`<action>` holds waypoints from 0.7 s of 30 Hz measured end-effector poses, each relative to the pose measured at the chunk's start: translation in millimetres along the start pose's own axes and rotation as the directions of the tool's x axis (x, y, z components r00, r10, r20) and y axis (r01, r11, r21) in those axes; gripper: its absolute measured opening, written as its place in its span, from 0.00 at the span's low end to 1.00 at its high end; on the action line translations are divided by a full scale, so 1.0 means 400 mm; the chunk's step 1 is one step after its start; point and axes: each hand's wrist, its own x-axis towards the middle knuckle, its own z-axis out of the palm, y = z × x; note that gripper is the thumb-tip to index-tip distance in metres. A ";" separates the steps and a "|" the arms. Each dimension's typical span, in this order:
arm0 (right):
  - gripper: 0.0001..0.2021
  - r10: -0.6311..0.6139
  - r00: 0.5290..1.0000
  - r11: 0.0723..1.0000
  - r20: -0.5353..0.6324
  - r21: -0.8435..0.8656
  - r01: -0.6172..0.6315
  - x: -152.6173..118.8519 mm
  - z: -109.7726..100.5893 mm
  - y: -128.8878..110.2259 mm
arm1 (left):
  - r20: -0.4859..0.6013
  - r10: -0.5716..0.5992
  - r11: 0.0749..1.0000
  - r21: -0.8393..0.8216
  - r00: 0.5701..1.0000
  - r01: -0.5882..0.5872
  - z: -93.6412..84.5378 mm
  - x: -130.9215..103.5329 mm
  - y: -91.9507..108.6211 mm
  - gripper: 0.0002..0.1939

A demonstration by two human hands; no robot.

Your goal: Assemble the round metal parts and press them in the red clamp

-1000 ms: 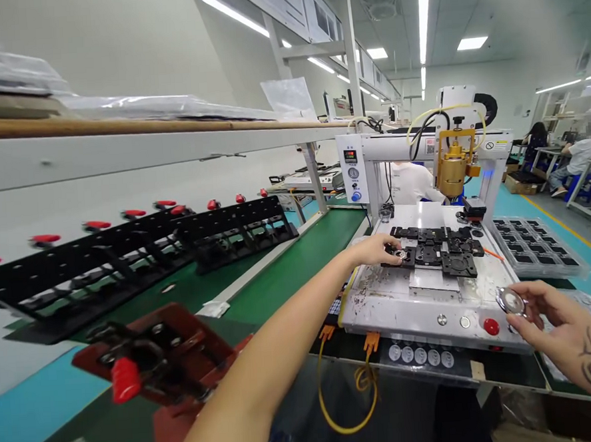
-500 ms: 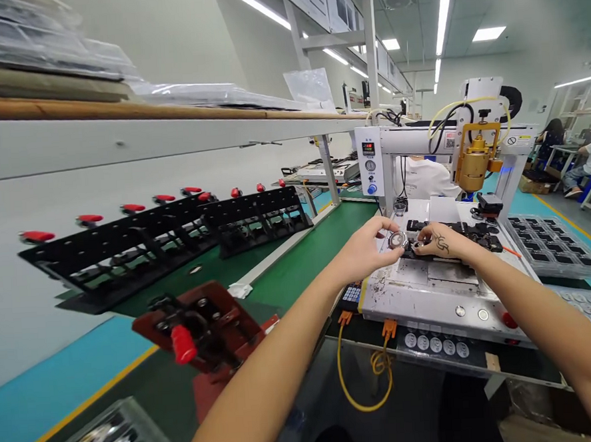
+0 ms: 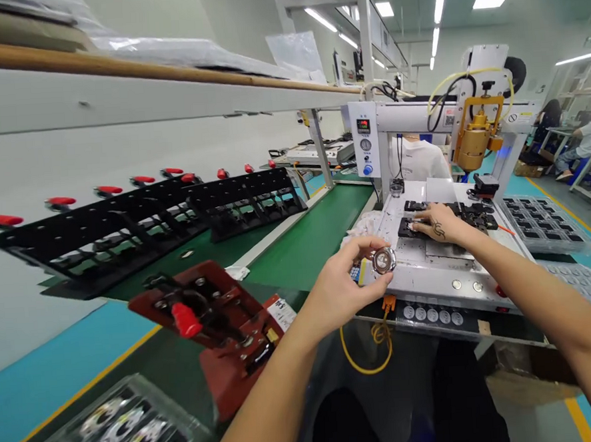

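My left hand [image 3: 346, 281] pinches a round metal watch-like case [image 3: 383, 261] between thumb and fingers, in front of the white machine's left edge. Farther back, my right hand [image 3: 438, 224] reaches over the black fixture [image 3: 470, 215] on the machine bed [image 3: 390, 225]. Its fingertips are bent down at the fixture's left part, touching a small pale piece that is too small to make out. Above and behind the fixture hangs the gold dispensing head [image 3: 474, 145].
A red clamp fixture [image 3: 216, 319] stands at the lower left, beside a clear tray of round parts [image 3: 122, 425]. Black racks with red handles [image 3: 125, 225] line the left. Another tray [image 3: 546, 222] lies right of the machine. A person in white [image 3: 422, 160] is behind it.
My left hand has moved away from the fixture, toward me and left, with the round case. My right hand stays at the fixture. The view has tilted down slightly.
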 end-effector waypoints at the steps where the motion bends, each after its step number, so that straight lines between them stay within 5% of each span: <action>1: 0.14 0.009 0.999 1.000 -0.050 0.000 -0.009 -0.039 -0.015 0.009 | -0.003 -0.019 0.999 -0.034 1.000 0.019 0.012 -0.017 0.001 0.20; 3: 0.15 0.024 0.974 1.000 -0.223 0.014 -0.022 -0.159 -0.047 0.041 | -0.021 -0.060 0.997 -0.053 0.998 0.059 0.033 -0.065 -0.007 0.20; 6: 0.11 0.084 0.817 0.996 -0.571 0.055 -0.064 -0.407 -0.070 0.102 | -0.103 -0.096 0.993 0.063 0.990 0.102 0.056 -0.157 -0.046 0.19; 9: 0.15 0.264 0.696 0.953 -0.668 0.071 -0.293 -0.615 -0.036 0.167 | -0.118 -0.094 0.985 0.135 0.989 0.110 0.092 -0.218 -0.093 0.19; 14: 0.20 0.321 0.603 0.910 -0.730 0.062 -0.410 -0.718 0.072 0.215 | 0.151 -0.073 0.997 0.049 0.986 0.066 0.226 -0.209 -0.137 0.20; 16: 0.15 0.258 0.653 0.943 -0.712 0.040 -0.329 -0.715 0.114 0.185 | 0.317 -0.003 0.999 0.036 0.948 -0.008 0.302 -0.193 -0.155 0.20; 19: 0.04 0.073 0.876 0.997 -0.477 0.014 -0.076 -0.704 0.186 0.115 | 0.523 0.110 0.991 0.005 0.845 -0.132 0.412 -0.174 -0.197 0.20; 21: 0.05 -0.035 0.949 0.999 -0.314 0.018 0.043 -0.699 0.237 0.077 | 0.572 0.115 0.990 0.002 0.812 -0.141 0.463 -0.167 -0.233 0.20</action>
